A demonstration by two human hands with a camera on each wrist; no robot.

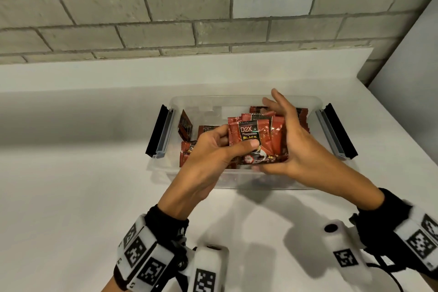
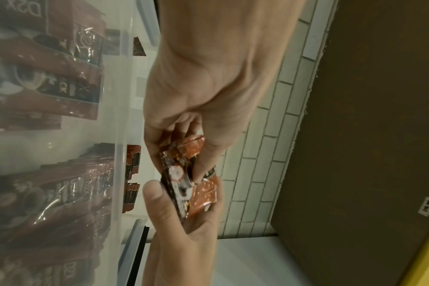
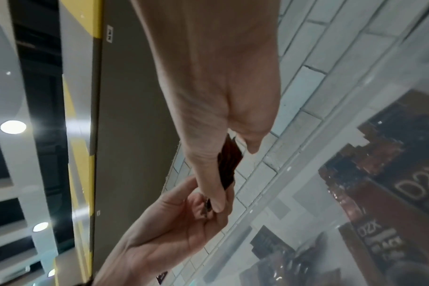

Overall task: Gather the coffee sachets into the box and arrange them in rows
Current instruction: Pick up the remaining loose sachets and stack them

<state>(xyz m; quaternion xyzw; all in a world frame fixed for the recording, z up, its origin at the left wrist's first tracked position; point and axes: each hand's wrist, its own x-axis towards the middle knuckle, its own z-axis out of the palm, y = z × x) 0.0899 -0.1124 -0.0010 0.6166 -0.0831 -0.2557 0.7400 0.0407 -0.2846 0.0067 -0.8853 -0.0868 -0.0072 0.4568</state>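
A clear plastic box [image 1: 237, 99] stands on the white table. Above it I hold a stack of red D2X coffee sachets [image 1: 256, 140] upright in both hands. My left hand [image 1: 227, 147] grips the stack's left side, thumb on the front sachet. My right hand [image 1: 289, 140] cups the right side, fingers up along the edge and thumb under the bottom. In the left wrist view the left hand [image 2: 196, 154] pinches the stack [image 2: 198, 195]. The right wrist view shows the right hand [image 3: 235, 177] holding the dark stack [image 3: 229, 162] edge-on. Loose sachets [image 1: 187, 130] lie in the box's left part.
More sachets [image 1: 303, 116] stand in a row at the box's back right. Black and grey latches [image 1: 161, 130] [image 1: 336, 130] stick out at both ends. A brick wall [image 1: 166, 19] rises behind the table, and a white wall [image 1: 407, 78] closes the right.
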